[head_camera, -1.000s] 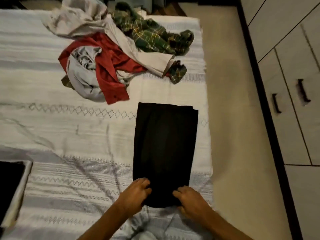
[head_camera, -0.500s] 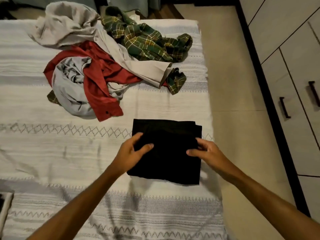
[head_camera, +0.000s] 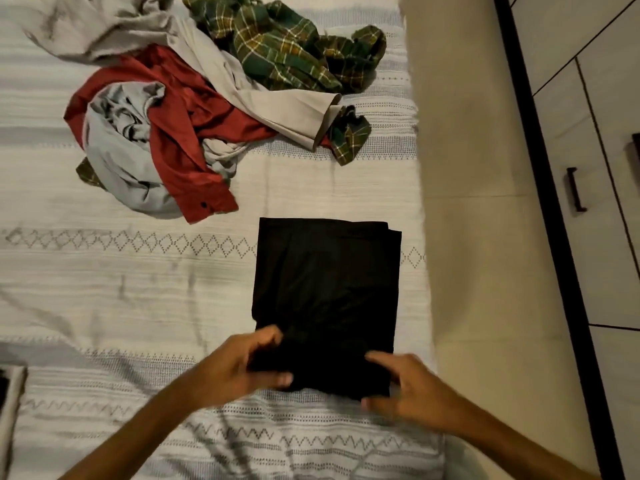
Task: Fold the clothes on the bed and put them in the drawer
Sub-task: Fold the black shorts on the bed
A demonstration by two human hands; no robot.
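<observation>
A black garment, folded into a flat rectangle, lies on the white patterned bed close to its right edge. The left hand pinches its near left corner, thumb above the cloth and fingers curled beneath. The right hand holds the near right corner, fingers closing around the edge. Farther up the bed sits an unfolded heap: a red shirt, a grey garment, beige trousers and a green plaid shirt. Beige floor runs beside the bed, then pale drawers with dark handles.
</observation>
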